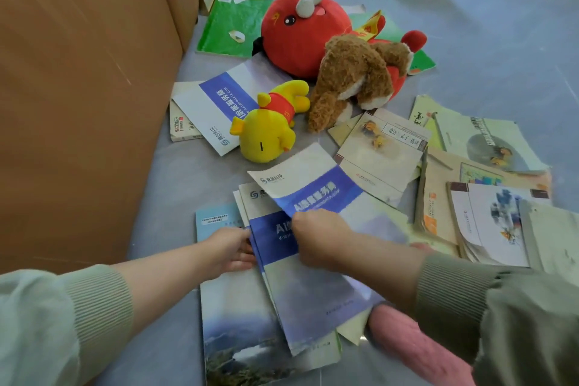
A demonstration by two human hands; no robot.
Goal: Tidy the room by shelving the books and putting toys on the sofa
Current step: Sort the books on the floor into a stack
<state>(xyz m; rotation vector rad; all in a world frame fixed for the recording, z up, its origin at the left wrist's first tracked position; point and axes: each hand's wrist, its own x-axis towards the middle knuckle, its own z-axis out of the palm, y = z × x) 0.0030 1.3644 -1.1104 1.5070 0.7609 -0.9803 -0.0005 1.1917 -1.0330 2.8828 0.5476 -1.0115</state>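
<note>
Book-gathering step, we reckon. Right hand (322,241): fingers curled onto the tilted blue-and-white glossy booklet (310,185), which overlaps the small stack of thin paper booklets (300,298) on the grey floor (485,41). Left hand (232,251): fingers pinching the stack's left edge. Next we'd square the stack, then add the beige paperbacks (382,147) nearby. Round red plush toy (300,31) and yellow plush toy (269,131) not yet moved.

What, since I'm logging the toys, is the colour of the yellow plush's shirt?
Red: the shirt on the yellow plush shows best in the head view.
</note>
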